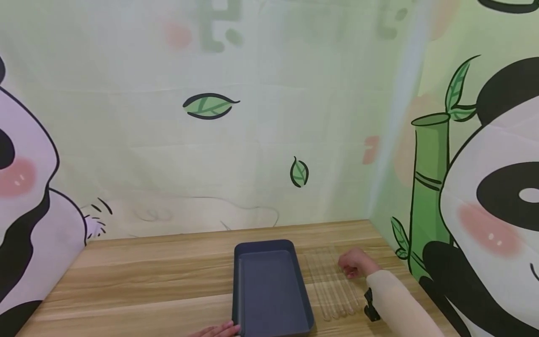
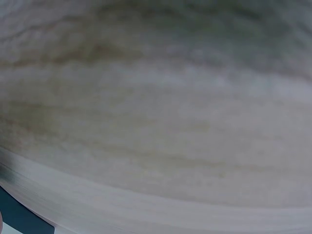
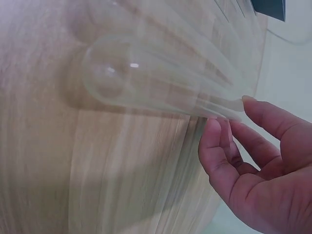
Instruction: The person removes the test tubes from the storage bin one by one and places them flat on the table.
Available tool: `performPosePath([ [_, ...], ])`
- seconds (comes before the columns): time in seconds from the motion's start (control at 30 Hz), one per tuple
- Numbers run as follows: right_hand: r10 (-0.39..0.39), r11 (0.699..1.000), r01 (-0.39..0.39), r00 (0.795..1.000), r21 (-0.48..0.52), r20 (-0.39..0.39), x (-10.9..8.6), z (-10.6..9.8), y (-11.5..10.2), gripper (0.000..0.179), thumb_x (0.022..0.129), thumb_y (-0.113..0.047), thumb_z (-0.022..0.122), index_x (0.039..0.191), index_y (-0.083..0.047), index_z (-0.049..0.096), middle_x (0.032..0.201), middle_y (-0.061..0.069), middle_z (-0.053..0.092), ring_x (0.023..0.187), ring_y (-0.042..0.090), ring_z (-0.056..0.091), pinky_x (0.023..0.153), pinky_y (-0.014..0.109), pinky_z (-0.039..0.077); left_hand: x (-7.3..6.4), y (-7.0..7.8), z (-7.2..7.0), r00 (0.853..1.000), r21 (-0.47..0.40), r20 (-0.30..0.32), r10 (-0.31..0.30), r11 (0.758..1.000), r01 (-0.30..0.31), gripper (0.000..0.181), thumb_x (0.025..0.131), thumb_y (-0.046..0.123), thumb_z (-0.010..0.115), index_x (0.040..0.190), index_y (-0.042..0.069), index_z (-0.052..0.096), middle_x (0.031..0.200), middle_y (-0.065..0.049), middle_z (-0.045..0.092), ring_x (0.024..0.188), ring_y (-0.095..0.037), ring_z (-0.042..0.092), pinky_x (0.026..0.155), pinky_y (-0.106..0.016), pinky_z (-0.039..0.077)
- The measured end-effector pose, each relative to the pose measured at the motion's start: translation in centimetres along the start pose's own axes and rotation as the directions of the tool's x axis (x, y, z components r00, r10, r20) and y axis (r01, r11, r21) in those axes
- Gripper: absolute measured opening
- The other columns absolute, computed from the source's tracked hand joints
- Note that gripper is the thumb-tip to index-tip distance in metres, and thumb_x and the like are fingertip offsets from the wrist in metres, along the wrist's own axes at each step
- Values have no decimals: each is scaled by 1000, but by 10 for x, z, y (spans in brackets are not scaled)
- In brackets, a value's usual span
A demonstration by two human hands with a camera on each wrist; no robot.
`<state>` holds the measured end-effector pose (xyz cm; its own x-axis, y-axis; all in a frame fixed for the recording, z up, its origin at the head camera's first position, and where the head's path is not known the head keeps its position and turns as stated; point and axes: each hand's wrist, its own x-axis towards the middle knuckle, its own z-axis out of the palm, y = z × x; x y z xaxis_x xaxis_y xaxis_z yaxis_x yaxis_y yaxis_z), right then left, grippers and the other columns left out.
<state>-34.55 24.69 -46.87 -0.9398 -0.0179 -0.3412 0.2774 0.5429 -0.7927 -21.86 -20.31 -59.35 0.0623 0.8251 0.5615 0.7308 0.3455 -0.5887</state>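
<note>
Several clear glass test tubes (image 1: 330, 285) lie side by side on the wooden table, right of a dark blue rectangular tray (image 1: 273, 290). My right hand (image 1: 357, 263) is at the far end of the rightmost tube. Up close in the right wrist view, thumb and fingertips pinch the end of that test tube (image 3: 141, 80), whose rounded end points toward the camera. At the tray's near left edge my left hand (image 1: 220, 330) rests with straight fingers, fingertips right at the tray's side. Most of that hand is cut off by the frame.
The wooden tabletop (image 1: 160, 276) stretches left of the tray. A printed cloth backdrop (image 1: 252, 140) with pandas and bamboo rises behind the table and along its right side. The left wrist view shows mostly blurred surface, with a dark corner piece (image 2: 22, 212) at lower left.
</note>
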Motion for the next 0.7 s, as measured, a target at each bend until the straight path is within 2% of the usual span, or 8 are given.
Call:
performPosePath([
  [0.13, -3, 1000, 3, 1000, 18, 0, 2, 3, 2, 31, 87, 5, 56, 63, -12, 47, 56, -4, 43, 52, 7, 43, 50, 19, 47, 0, -1, 2, 1000, -6, -24, 12, 1000, -13, 50, 112, 24, 30, 158, 5, 36, 167, -17, 29, 161, -30, 20, 133, -32, 12],
  [0.33, -6, 1000, 6, 1000, 14, -4, 2, 5, 3, 23, 89, 7, 58, 70, -7, 55, 58, -3, 46, 53, 9, 44, 51, 20, 46, 0, -3, 1, 999, -26, -26, 26, 999, -27, 50, 112, 25, 32, 157, 4, 36, 167, -18, 29, 161, -31, 20, 133, -32, 13],
  [0.5, -10, 1000, 10, 1000, 6, -12, 2, 7, 3, 26, 90, 7, 57, 69, -8, 53, 59, -3, 45, 54, 9, 44, 52, 20, 45, 3, -4, -1, 999, 0, -24, 41, 999, -41, 51, 112, 25, 32, 157, 2, 37, 167, -21, 27, 160, -34, 19, 133, -34, 13],
  [0.7, -4, 1000, 4, 999, 5, -33, 1, 8, 2, 30, 83, 6, 55, 61, -12, 45, 57, -3, 43, 54, 10, 42, 50, 21, 44, 2, -3, 0, 999, 15, -19, 43, 999, -43, 51, 112, 25, 32, 157, 1, 37, 167, -21, 27, 160, -34, 19, 133, -35, 12],
])
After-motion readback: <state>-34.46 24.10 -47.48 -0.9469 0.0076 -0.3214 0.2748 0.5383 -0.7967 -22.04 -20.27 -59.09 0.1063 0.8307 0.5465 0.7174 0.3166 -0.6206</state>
